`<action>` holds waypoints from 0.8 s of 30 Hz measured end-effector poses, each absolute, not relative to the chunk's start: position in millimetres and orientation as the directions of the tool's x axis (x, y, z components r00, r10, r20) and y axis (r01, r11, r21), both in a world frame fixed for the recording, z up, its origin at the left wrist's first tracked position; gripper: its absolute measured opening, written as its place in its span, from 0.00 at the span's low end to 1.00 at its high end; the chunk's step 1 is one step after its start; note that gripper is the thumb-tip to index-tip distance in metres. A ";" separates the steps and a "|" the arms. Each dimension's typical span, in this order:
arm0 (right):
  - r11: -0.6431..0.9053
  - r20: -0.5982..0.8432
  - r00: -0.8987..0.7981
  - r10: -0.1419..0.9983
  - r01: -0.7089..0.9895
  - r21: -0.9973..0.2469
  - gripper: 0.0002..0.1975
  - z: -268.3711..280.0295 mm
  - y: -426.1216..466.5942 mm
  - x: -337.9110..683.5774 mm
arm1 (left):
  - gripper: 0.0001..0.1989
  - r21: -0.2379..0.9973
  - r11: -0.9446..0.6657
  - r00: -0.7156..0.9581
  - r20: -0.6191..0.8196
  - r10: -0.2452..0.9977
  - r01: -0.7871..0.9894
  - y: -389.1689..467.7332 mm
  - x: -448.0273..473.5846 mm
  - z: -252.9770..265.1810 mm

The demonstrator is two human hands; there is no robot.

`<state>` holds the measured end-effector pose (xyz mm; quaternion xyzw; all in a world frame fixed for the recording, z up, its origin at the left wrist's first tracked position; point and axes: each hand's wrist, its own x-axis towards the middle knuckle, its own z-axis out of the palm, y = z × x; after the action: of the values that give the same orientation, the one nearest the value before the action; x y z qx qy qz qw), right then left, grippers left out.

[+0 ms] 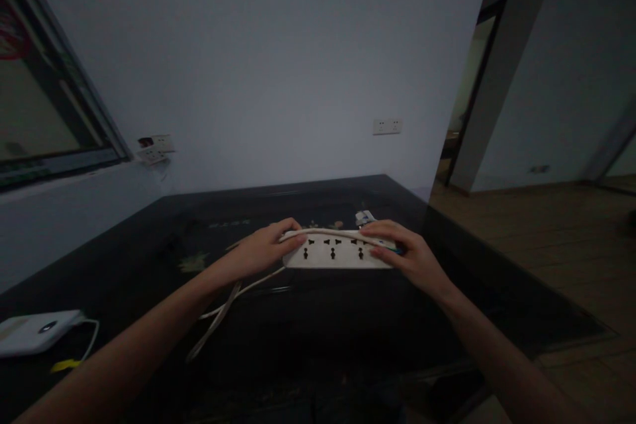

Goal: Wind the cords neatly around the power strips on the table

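A white power strip (342,256) with several sockets lies across the middle of the dark table, its long side facing me. Along its top runs its pale cable (330,232). At the strip's left end my left hand (278,243) is closed, pinching the cable between thumb and fingers. My right hand (405,250) closes on the cable over the right end, its thumb and fingers against the strip. More cable (226,305) trails off to the left, under my left forearm. Just behind the right end sits a small white item (365,216), too blurred to name.
The black glossy table (318,324) reaches back to the wall. A white device with a cord (42,331) lies at the left front, by a yellow scrap (65,365). Wall sockets (387,126) are behind the table. Wooden floor (561,238) shows at right.
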<state>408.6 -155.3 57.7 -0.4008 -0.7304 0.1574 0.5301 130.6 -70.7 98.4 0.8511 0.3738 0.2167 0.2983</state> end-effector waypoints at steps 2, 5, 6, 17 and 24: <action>0.636 0.662 -0.101 0.742 0.419 -0.649 0.12 55.5 -155.4 409.4 | 0.14 0.669 -0.568 0.648 0.166 0.743 0.480 -71.3 132.2 97.0; 0.621 0.688 -0.016 0.726 0.444 -0.646 0.10 51.3 -156.9 409.3 | 0.15 0.636 -0.630 0.680 0.218 0.700 0.445 -73.6 136.2 100.2; 0.618 0.697 0.011 0.717 0.453 -0.643 0.09 50.3 -157.6 409.1 | 0.15 0.607 -0.662 0.677 0.262 0.688 0.439 -74.6 137.7 102.1; 0.573 0.773 0.189 0.605 0.572 -0.588 0.07 75.4 -181.3 422.2 | 0.13 0.455 -0.777 0.643 0.446 0.622 0.436 -114.0 149.7 133.6; 0.613 0.828 0.236 0.509 0.575 -0.541 0.08 88.0 -206.6 420.4 | 0.13 0.807 -0.507 0.576 0.268 0.772 0.304 -111.7 156.9 124.5</action>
<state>420.4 -206.6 88.0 -0.4390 -0.6174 -0.0255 0.6522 156.9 -111.7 124.5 0.8077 0.3331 0.3177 0.3683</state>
